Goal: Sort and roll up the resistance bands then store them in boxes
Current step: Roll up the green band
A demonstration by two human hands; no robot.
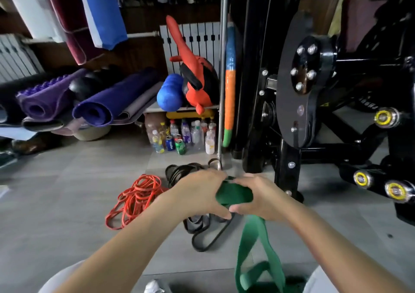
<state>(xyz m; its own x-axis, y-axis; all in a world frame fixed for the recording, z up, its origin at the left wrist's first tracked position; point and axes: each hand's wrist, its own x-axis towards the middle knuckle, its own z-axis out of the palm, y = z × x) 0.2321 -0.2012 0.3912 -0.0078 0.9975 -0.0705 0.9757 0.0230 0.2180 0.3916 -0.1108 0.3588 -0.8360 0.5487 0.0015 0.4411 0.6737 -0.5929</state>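
Left: bare grey floor, open passage.
Centre: red bands and black bands heaped on the floor.
Right: black machine frame close by, blocking.
Back: bottles and steel pole.

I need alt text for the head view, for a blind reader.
The left hand and right hand grip a partly rolled green band; its loose end hangs down. Red bands and black bands lie on the floor beyond.

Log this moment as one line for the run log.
step: rolling green band | left hand: grips roll | right hand: grips roll | tail: hangs down | floor: red bands, black bands loose
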